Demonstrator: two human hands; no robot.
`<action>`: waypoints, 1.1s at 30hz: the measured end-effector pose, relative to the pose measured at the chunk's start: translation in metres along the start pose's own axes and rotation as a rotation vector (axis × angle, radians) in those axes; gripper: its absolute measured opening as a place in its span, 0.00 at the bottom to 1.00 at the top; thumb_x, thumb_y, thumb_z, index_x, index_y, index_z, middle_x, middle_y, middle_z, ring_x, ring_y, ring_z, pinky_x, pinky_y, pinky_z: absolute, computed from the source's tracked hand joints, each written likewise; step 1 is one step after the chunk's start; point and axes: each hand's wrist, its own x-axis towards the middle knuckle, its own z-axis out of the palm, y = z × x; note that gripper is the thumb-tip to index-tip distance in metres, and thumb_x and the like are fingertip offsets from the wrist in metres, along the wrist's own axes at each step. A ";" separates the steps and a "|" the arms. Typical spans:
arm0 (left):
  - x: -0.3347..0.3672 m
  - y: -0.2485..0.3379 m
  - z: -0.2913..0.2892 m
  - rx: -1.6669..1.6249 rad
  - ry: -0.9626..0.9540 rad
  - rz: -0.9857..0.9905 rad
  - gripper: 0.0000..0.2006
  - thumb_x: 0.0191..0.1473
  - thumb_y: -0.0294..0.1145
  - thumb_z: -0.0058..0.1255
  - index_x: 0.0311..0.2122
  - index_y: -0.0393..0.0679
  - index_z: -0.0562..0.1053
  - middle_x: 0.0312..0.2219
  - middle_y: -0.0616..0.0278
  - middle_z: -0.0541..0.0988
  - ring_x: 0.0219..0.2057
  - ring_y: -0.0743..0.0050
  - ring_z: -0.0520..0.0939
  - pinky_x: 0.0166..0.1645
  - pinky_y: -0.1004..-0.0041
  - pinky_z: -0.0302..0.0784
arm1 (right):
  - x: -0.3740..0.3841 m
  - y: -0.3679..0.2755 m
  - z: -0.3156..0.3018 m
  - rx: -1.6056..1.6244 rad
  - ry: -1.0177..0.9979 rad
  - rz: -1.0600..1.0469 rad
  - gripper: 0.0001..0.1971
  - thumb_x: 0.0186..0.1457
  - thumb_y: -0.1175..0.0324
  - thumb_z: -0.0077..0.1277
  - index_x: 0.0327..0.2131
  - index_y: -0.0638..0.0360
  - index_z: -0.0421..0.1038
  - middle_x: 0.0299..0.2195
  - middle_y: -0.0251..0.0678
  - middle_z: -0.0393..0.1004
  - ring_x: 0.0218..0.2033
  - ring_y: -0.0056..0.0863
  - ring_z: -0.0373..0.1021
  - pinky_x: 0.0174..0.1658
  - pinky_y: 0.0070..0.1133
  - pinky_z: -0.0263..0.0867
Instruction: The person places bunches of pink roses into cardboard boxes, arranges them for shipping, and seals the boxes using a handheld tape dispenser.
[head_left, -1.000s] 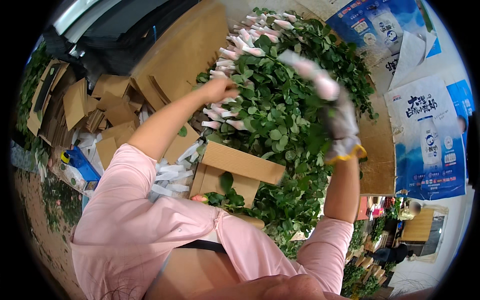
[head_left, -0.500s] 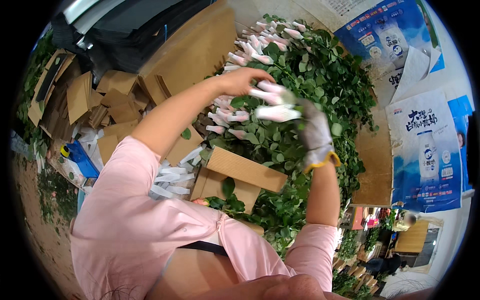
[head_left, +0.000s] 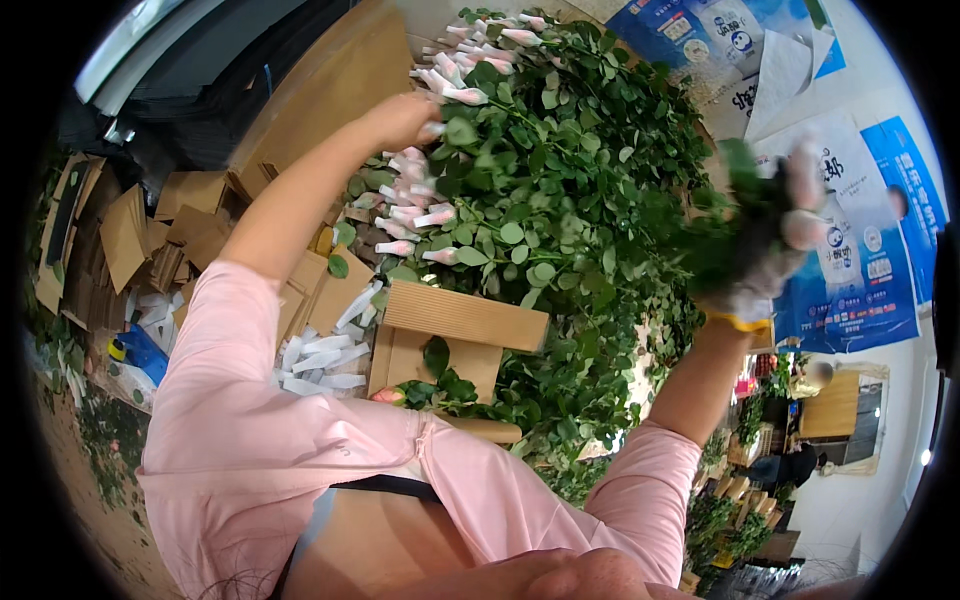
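My bare left hand (head_left: 402,120) is closed at the left edge of a big heap of leafy rose stems (head_left: 560,160). A blurred whitish tip, seemingly a netted rose (head_left: 433,129), shows at its fingers. Pink rose heads in white net sleeves (head_left: 455,85) lie above and below that hand. At the right, my right hand (head_left: 755,265), in a grey glove with a yellow cuff, grips a few roses (head_left: 803,190). Their pale heads point away from the heap and their leaves hang to its left, all smeared by motion.
A corrugated cardboard piece (head_left: 465,313) lies in front of the heap, with loose white net sleeves (head_left: 322,362) beside it. Cut cardboard (head_left: 200,215) is piled at left near a blue object (head_left: 146,352). Blue-and-white printed sheets (head_left: 850,260) cover the right side. A person (head_left: 790,467) is far right.
My right hand has swung right, away from the heap's middle, carrying roses. My left hand has moved left and up to the netted heads. The two hands are now far apart.
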 end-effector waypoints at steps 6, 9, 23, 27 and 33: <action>-0.077 0.065 -0.035 -0.374 0.211 0.134 0.15 0.42 0.30 0.59 0.39 0.43 0.73 0.34 0.59 0.72 0.32 0.61 0.77 0.38 0.68 0.73 | -0.093 0.039 0.065 -0.494 -0.462 0.139 0.21 0.50 0.67 0.38 0.46 0.70 0.65 0.42 0.41 0.72 0.39 0.30 0.70 0.44 0.22 0.66; -0.079 0.077 -0.016 -0.507 0.168 0.180 0.16 0.42 0.29 0.59 0.40 0.42 0.75 0.32 0.56 0.74 0.34 0.56 0.76 0.38 0.66 0.72 | -0.106 0.096 0.052 -0.211 -0.462 0.285 0.20 0.48 0.76 0.42 0.48 0.58 0.67 0.43 0.38 0.72 0.40 0.33 0.70 0.45 0.24 0.66; -0.170 0.133 -0.026 -0.976 0.160 -0.007 0.24 0.57 0.47 0.42 0.53 0.43 0.63 0.38 0.55 0.68 0.42 0.63 0.71 0.46 0.70 0.68 | -0.163 0.103 0.060 -0.740 -0.885 0.082 0.18 0.39 0.72 0.53 0.40 0.54 0.70 0.33 0.41 0.73 0.36 0.41 0.70 0.38 0.27 0.66; -0.174 0.170 -0.028 -0.727 0.561 0.011 0.10 0.52 0.34 0.51 0.40 0.44 0.74 0.23 0.58 0.74 0.24 0.60 0.76 0.30 0.69 0.72 | -0.167 0.095 0.069 -0.806 -0.848 -0.075 0.22 0.33 0.70 0.57 0.39 0.53 0.70 0.34 0.39 0.73 0.35 0.41 0.70 0.38 0.27 0.67; -0.230 0.171 -0.057 -0.672 0.734 0.262 0.10 0.43 0.21 0.56 0.35 0.41 0.75 0.22 0.57 0.77 0.20 0.63 0.78 0.26 0.72 0.73 | -0.167 0.102 0.062 -0.881 -1.079 0.239 0.20 0.38 0.70 0.58 0.40 0.54 0.71 0.37 0.33 0.75 0.37 0.34 0.71 0.41 0.25 0.68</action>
